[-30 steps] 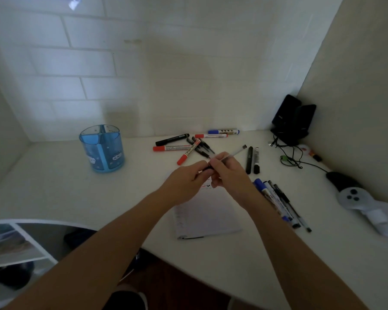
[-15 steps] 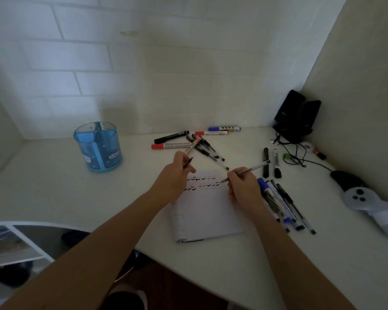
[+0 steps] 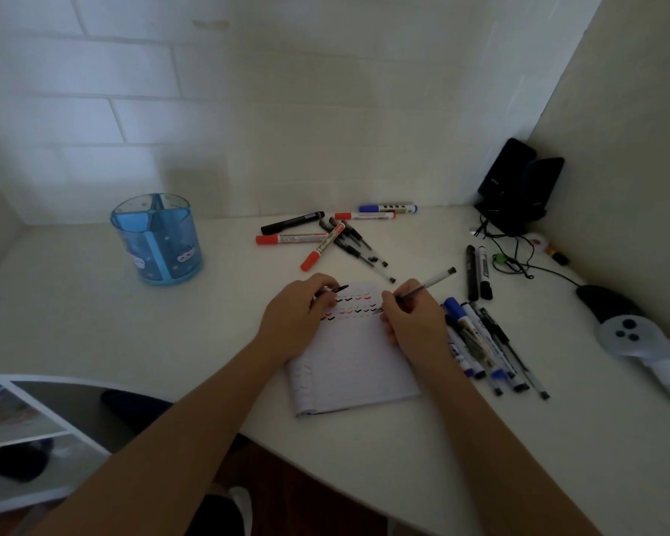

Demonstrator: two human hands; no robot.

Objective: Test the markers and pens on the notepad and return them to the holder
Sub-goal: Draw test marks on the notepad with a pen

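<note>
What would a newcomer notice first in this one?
In the middle, the right hand holds a pen to the notepad, by rows of red and black test marks; the left hand pinches a small dark piece. The blue holder stands far left, no pens sticking out. Loose markers lie behind the pad.

The right grip (image 3: 410, 323) pinches a pen (image 3: 428, 285), its tip on the notepad (image 3: 349, 369) beside rows of red and black ticks (image 3: 354, 303). The left grip (image 3: 298, 317) holds a black cap (image 3: 339, 289) at the pad's top edge. A blue holder (image 3: 156, 241) stands well apart.
</note>
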